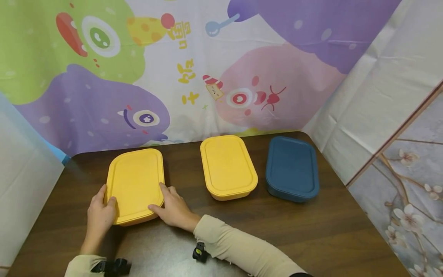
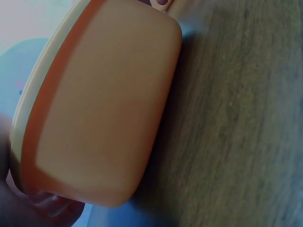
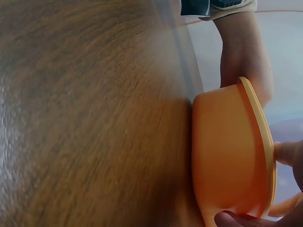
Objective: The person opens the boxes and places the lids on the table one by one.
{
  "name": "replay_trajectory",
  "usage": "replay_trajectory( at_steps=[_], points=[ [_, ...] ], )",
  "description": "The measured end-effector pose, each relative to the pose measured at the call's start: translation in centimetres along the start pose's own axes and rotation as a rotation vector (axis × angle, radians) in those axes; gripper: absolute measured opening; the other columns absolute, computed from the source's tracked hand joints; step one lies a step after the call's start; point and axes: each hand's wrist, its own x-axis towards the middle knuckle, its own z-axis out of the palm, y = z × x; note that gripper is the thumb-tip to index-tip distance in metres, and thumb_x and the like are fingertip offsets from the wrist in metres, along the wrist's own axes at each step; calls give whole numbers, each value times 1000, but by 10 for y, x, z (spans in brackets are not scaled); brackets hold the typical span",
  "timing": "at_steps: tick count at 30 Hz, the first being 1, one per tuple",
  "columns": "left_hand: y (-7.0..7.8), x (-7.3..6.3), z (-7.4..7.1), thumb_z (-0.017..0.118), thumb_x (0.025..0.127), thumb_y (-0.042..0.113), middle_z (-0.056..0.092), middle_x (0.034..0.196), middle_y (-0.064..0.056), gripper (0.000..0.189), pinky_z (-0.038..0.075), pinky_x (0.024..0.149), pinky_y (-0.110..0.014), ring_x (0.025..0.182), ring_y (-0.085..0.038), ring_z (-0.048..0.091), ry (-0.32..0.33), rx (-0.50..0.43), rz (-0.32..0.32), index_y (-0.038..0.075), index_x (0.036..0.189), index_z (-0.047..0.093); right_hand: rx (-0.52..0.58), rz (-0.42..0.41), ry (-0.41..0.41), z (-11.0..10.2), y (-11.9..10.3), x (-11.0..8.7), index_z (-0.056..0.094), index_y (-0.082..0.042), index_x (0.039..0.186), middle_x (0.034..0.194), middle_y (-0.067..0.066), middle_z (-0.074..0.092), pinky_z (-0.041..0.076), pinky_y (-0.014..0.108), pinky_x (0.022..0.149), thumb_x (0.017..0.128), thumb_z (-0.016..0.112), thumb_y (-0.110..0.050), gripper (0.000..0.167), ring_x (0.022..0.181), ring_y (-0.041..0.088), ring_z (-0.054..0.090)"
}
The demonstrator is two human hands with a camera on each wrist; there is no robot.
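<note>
Left hand (image 1: 100,212) and right hand (image 1: 176,210) grip the leftmost yellow box (image 1: 136,182), stiff-looking, can't tell how full, so grab the rim (image 3: 267,137).

a dark wood-grain table (image 1: 332,231) stands against a cloth (image 1: 197,73) printed with green, purple and pink cartoon monsters. pale sheeting (image 1: 25,165) flanks it; at right, a brown strip (image 1: 394,134) edges a blossom-patterned panel (image 1: 408,204). light glares off the near tabletop.

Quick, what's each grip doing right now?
Left grip: holding the leftmost yellow, rounded-rectangular, plastic-looking lidded box by its left side.
Right grip: holding the same box by its right side.
</note>
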Motion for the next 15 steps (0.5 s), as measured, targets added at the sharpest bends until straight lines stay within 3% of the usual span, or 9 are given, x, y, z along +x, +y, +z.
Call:
replay_trajectory(
  at_steps=[9,15],
  points=[
    [2,-1,1,43,98,13,34,144,-36,53,25,111,-61,133,-53,32,79,45,34,-8,146,33,-41,-37,3,-5,2,-1,30,-12,153,135,10,51,50,26,92,94,59,-48,75,109,13,57],
    [4,-4,2,48,96,14,37,142,-35,50,23,108,-62,131,-53,28,149,92,44,-10,139,43,-65,-31,-20,-7,2,-3,27,-13,154,141,9,48,48,28,98,89,62,-55,85,120,16,56]
  ],
)
